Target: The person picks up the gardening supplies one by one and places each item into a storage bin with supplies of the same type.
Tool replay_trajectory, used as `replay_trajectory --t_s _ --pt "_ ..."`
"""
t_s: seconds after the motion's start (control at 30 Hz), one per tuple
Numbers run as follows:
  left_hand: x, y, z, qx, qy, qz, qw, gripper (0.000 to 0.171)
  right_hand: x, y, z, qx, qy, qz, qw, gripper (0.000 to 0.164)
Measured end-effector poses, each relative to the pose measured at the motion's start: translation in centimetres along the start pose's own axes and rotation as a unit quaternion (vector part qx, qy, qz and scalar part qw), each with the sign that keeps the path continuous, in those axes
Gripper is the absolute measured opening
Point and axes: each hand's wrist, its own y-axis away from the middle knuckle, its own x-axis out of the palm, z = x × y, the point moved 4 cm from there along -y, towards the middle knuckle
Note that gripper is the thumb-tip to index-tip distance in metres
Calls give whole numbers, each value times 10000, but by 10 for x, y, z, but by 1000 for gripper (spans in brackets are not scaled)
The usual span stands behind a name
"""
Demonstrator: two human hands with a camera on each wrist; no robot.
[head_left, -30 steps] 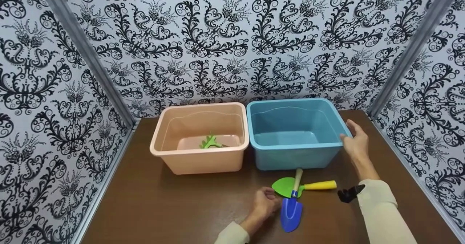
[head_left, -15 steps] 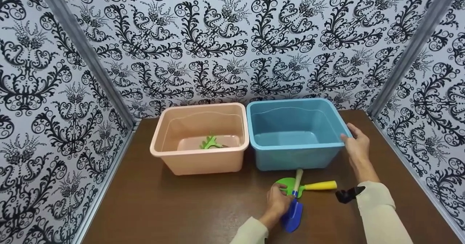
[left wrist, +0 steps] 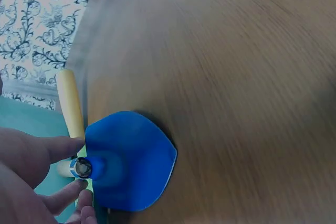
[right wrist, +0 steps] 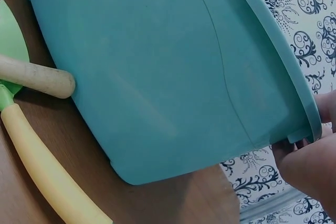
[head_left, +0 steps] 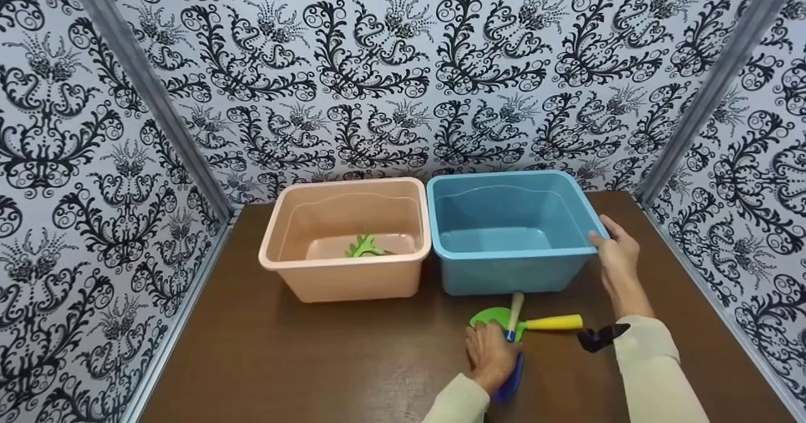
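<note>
My left hand (head_left: pixel 491 352) is over the blue trowel (head_left: pixel 511 382), thumb and fingers on either side of its neck. In the left wrist view, a narrow gap shows between the thumb and the neck of the blue trowel (left wrist: pixel 128 163). Its pale wooden handle crosses a green trowel (head_left: pixel 491 315) with a yellow handle, and the hand covers part of both blades. At the right, my right hand (head_left: pixel 618 253) grips the rim of the blue tub (head_left: pixel 504 272), thumb inside the rim and fingers outside.
A peach tub (head_left: pixel 352 281) stands left of the blue tub, with a small green hand rake (head_left: pixel 364 247) inside. Both tubs stand towards the back of the brown table (head_left: pixel 302 360), near the patterned wall (head_left: pixel 390 83). Patterned panels rise at both sides.
My left hand has moved right from beside the trowels to over the blue trowel's neck. My right hand has stayed at the blue tub's rim. The trowels lie nearly as before.
</note>
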Motion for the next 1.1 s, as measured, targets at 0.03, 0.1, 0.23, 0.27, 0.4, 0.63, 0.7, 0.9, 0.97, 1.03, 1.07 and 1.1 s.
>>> replay_trajectory --t_s 0.03,0.1,0.23,0.27,0.4,0.63,0.7,0.9,0.97,1.03,1.07,1.1 --pt "1 0 0 43 -119 -69 9999 31 1 0 0 5 -17 -4 10000 56" --pt "2 -1 -1 123 -363 -137 9992 32 1 0 0 8 -36 -26 10000 56" --pt "1 -3 -4 335 -732 -182 9966 35 1 -1 0 3 9 -32 10000 56" --pt "0 -3 -4 385 -792 -166 9960 36 1 -1 -1 10 16 -32 10000 56" --pt "-3 -3 -4 491 -729 -145 9960 42 2 -2 -3 15 19 -12 10000 57" --pt "-11 0 -2 812 21 -246 9964 39 0 -4 -9 -14 274 -49 9996 58" --pt "-15 0 -2 873 357 -127 9955 34 0 -5 -9 -80 358 -35 9993 58" --pt "-19 -4 -5 687 1164 633 9888 25 -2 -7 -13 -91 493 37 9987 56" --pt "-20 -5 -6 640 1194 814 9874 24 -2 -6 -14 -51 519 41 9986 56" --pt "-22 -6 -8 600 1185 946 9866 23 -3 -6 -15 -55 551 28 9985 56" --pt "-23 -6 -9 597 1178 984 9863 23 -3 -5 -16 -57 563 30 9984 56" --pt "-25 -6 -9 617 1160 1003 9862 23 -3 -5 -16 -55 576 32 9983 56"
